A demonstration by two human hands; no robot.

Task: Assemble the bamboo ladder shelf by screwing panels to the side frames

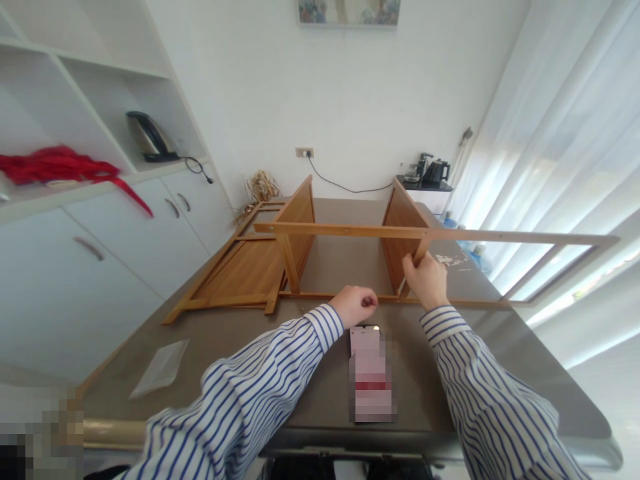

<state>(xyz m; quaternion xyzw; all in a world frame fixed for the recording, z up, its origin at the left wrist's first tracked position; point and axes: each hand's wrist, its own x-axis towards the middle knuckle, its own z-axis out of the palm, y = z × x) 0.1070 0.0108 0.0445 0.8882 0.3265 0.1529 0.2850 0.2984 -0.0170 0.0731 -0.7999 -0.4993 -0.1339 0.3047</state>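
Observation:
A wooden frame (350, 231) with long rails and short crossbars lies on its side across the table. Two wooden panels, a left panel (299, 227) and a right panel (406, 223), stand upright against it. My right hand (427, 279) is closed around the short crossbar (421, 250) by the right panel. My left hand (356, 305) is curled shut just in front of the frame's lower rail; anything inside its fingers is hidden. Below it a phone (370, 373) with a lit screen lies on the table.
Another wooden frame with a panel (240, 270) lies flat at the left of the table (240, 360). Nearer is a clear plastic bag (161, 368). White cabinets (115, 233) line the left side, with a kettle (150, 137) on a shelf. Curtains (560, 167) hang at right.

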